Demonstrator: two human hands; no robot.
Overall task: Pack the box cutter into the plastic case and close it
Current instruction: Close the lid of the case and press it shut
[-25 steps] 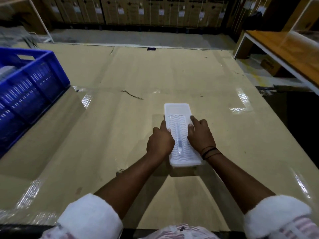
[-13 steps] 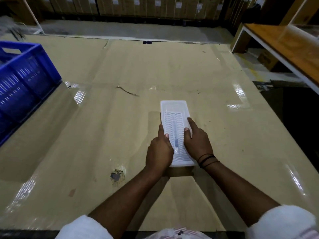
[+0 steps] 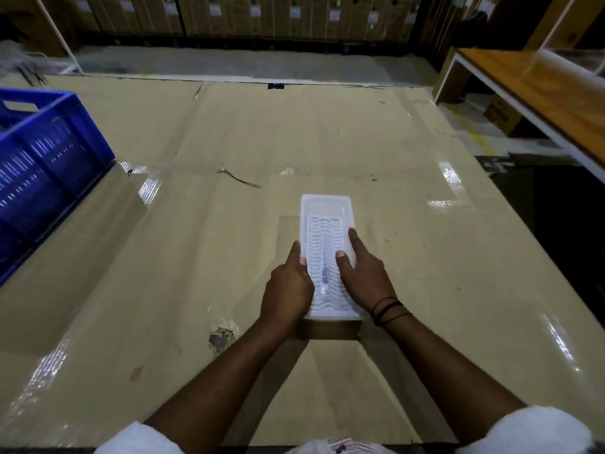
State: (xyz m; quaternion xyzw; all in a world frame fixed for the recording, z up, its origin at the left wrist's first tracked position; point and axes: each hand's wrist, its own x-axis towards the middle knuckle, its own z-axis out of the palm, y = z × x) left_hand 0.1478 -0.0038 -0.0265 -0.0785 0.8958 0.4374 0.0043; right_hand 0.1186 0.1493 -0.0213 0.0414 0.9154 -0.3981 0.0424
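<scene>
A long translucent white plastic case (image 3: 326, 211) lies flat on the cardboard-covered table (image 3: 196, 257), its wavy-ribbed lid down. Through the lid a slim box cutter (image 3: 324, 273) shows, lying lengthwise inside. My left hand (image 3: 288, 290) holds the case's left edge, with the thumb on the lid. My right hand (image 3: 363, 273) grips the right edge, its thumb also pressing on the lid. Both hands cover the near half of the case.
A blue plastic crate (image 3: 49, 158) stands at the left edge of the table. A wooden bench with a white frame (image 3: 540, 93) is at the right. Stacked cartons (image 3: 262, 14) line the far wall. A torn spot (image 3: 221, 339) marks the cardboard near my left arm.
My fingers have stretched out flatter along the case's sides, from a more curled grip. The case stays in place; the camera has shifted slightly.
</scene>
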